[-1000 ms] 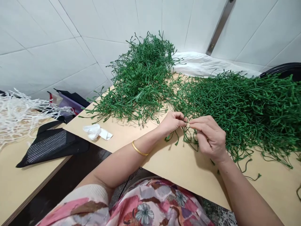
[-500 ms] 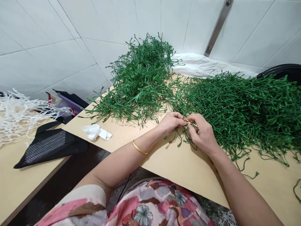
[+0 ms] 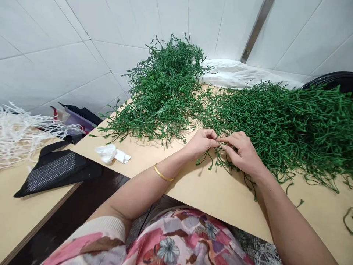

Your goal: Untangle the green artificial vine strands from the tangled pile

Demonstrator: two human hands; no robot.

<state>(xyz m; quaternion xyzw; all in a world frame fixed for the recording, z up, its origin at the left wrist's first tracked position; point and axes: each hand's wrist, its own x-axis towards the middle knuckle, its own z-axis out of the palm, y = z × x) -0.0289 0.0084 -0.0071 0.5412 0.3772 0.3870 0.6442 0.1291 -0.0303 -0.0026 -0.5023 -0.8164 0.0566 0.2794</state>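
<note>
Strands (image 3: 220, 160) of thin green cord are pinched between the thumb and fingertips of the left hand (image 3: 202, 142), in front of the tall heap (image 3: 168, 88) and to its right. They are met there by the fingertips of the right hand (image 3: 241, 149); whether that grip is fully closed on them cannot be told, as the contact is small and partly hidden. A slip seems possible, since so fine a hold is kept at the tips only, and a snag could be caused by loose ends lying close to the wider pile (image 3: 264, 117), right of the tall heap. Both are borne by a pale table (image 3: 209, 189), with crumpled tissue (image 3: 107, 152) lying in front of the tall heap, to its left. Behind it a tiled wall (image 3: 91, 22) is seen; far to its left, a white tangle (image 3: 24, 136) is spread on a second table (image 3: 16, 206).
</note>
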